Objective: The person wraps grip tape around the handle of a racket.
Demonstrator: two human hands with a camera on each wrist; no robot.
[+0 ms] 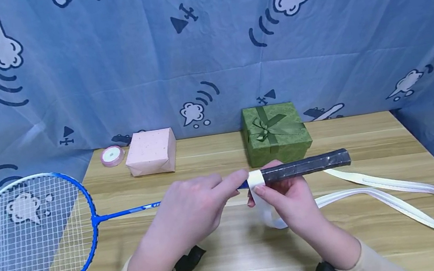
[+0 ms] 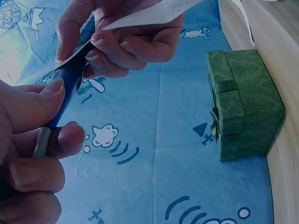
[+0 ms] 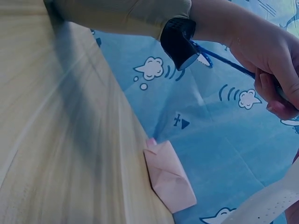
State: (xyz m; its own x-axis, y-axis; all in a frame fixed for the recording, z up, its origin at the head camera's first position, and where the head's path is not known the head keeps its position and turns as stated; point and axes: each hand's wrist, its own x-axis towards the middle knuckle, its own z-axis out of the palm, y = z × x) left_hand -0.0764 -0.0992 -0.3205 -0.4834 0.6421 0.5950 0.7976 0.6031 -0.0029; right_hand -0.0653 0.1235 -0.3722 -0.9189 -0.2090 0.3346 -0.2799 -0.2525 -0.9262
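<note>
A blue and white badminton racket (image 1: 127,211) is held above the table, its strung head at the left and its black handle (image 1: 308,165) pointing right. My left hand (image 1: 194,208) grips it where the shaft meets the handle; the left wrist view shows the thumb (image 2: 53,91) pressing on the blue cone. White perforated grip tape (image 1: 255,179) goes round the handle's lower end near the cone. My right hand (image 1: 292,194) pinches this tape against the handle, thumb in front and fingers behind. The tape's loose length (image 1: 402,209) loops over the table to the right.
At the back stand a green gift box (image 1: 277,136) with a bow and a pink wrapped box (image 1: 150,153). A pink ribbon roll (image 1: 112,155) lies left of the pink box. A blue patterned cloth (image 1: 205,53) hangs behind the wooden table (image 1: 235,267).
</note>
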